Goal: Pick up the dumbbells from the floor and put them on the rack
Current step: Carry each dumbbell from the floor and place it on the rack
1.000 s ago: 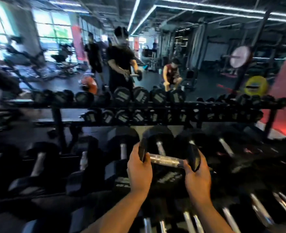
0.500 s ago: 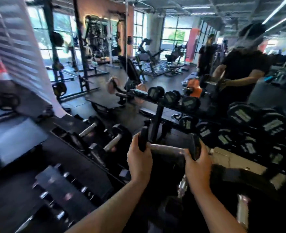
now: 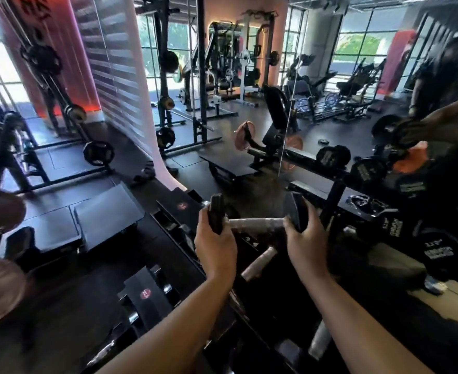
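I hold a black dumbbell (image 3: 254,223) with a silver knurled handle level in front of me, above the left end of the black rack (image 3: 174,255). My left hand (image 3: 214,247) grips its left head and my right hand (image 3: 307,244) grips its right head. Under it, other dumbbells lie on the rack, their silver handles (image 3: 258,263) showing. Empty black cradles with red logos (image 3: 145,294) run along the rack's left part.
A mirror straight ahead reflects a rack of dumbbells (image 3: 368,168) and a person in black (image 3: 443,76). Squat racks with plates (image 3: 165,103), a bench (image 3: 273,125) and black floor mats (image 3: 101,209) fill the left and far side.
My view has swung left, from the full dumbbell rows to the rack's empty left end. The dumbbell stays held level in both hands.
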The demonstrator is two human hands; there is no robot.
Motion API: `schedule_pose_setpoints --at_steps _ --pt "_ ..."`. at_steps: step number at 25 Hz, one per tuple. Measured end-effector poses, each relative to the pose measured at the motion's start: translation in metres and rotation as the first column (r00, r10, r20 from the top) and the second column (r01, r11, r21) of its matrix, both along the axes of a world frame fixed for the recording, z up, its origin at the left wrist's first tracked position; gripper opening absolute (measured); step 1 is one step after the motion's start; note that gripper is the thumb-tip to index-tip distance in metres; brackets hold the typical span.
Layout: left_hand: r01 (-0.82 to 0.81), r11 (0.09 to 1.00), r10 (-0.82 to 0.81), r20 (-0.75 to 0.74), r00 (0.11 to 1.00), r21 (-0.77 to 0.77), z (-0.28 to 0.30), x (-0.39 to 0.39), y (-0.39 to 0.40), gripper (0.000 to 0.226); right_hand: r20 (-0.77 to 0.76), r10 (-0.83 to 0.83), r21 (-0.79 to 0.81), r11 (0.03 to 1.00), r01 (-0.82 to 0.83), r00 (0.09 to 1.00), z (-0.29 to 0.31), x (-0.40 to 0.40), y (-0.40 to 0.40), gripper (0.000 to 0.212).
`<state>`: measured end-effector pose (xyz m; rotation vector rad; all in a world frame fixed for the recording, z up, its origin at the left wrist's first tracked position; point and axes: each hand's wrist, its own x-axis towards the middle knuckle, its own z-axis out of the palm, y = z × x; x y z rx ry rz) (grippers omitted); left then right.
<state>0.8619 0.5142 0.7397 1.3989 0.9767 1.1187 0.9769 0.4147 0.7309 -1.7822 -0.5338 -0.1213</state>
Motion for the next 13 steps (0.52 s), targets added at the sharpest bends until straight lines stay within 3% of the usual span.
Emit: schedule_pose_setpoints --at_steps 6,13 --pt "-0.142 0.988 0.141 -0.014 0.990 -0.058 -0.027 0.045 0.159 0.038 -0.026 0.099 -0.023 0.995 -0.099 0.995 -0.023 0.054 0.172 0.054" --pt "-0.342 0.932 0.348 0.024 0.937 -0.119 -0.083 0.080 0.299 0.040 0.027 0.348 -0.149 0.929 -0.340 0.937 -0.050 0.107 0.347 0.051"
